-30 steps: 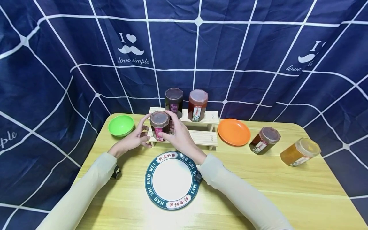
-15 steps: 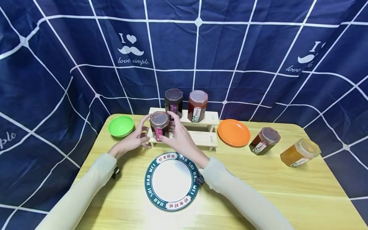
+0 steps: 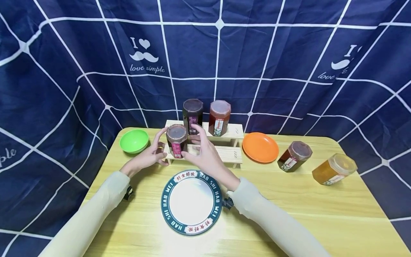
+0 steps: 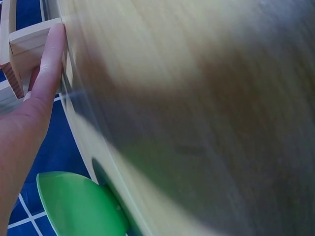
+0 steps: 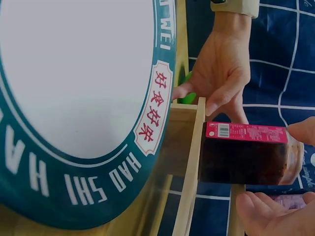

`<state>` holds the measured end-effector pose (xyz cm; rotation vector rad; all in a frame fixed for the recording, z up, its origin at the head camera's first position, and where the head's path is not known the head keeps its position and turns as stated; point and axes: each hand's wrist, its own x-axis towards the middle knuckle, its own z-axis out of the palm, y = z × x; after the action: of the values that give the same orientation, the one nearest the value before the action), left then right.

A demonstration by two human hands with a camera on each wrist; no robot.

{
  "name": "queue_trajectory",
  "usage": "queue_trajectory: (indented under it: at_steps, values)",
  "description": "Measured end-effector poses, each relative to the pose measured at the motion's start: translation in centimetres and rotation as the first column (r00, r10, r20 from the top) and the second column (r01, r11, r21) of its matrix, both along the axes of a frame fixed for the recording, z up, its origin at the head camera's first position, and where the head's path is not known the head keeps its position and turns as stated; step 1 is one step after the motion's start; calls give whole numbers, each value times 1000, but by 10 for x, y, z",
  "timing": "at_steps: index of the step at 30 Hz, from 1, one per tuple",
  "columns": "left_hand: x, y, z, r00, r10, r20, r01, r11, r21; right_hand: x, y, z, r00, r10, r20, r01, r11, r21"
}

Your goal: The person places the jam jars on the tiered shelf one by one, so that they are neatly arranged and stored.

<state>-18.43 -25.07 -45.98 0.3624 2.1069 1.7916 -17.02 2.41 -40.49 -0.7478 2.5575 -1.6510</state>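
Observation:
A dark octagonal jar (image 3: 176,141) with a pink label stands upright at the left end of the lower step of a two-step wooden rack (image 3: 228,153). My left hand (image 3: 146,156) holds that end of the rack; in the left wrist view one finger lies along the rack's end piece (image 4: 32,39). Beside the jar, my right hand (image 3: 208,157) has its fingers spread. In the right wrist view, the right thumb (image 5: 253,206) is apart from the jar (image 5: 241,157), while another fingertip is close by its lid; contact there is unclear.
Two jars, one dark (image 3: 192,114) and one reddish (image 3: 219,116), stand on the upper step. A green bowl (image 3: 133,141) is left, an orange plate (image 3: 260,147) right. Farther right are a dark-red jar (image 3: 293,157) and an amber jar (image 3: 334,169). A green-rimmed plate (image 3: 165,201) lies in front.
My right hand has loosened from the pink-labelled jar and drawn a little to the right. The jar stays on the lower step, and my left hand stays at the rack's end.

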Motion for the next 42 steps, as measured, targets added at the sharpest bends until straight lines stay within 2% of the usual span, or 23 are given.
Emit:
queue_trajectory:
  at_steps: [7, 14, 22, 28, 35, 42]
  values:
    - [0, 0, 1, 1000, 2, -4, -2, 1000, -12, 4, 14, 2, 1000, -13, 22, 14, 999, -51]
    - [1, 1, 1, 1000, 15, -9, -15, 999, -30, 10, 34, 5, 998, -52, 28, 53, 997, -58]
    - [2, 3, -2, 999, 26, -32, -28, 998, -56, 23, 64, 5, 994, -103, 36, 105, 994, -44]
    - [1, 3, -1, 999, 28, -37, -31, 998, -58, 32, 89, 9, 989, -137, 56, 141, 987, -72]
    - [0, 2, -3, 999, 22, -48, -25, 998, -56, 39, 121, 13, 977, -214, 12, 214, 973, -81]
    - [1, 0, -1, 999, 22, -48, -26, 998, -64, 45, 154, 17, 956, -293, 12, 292, 947, -135]
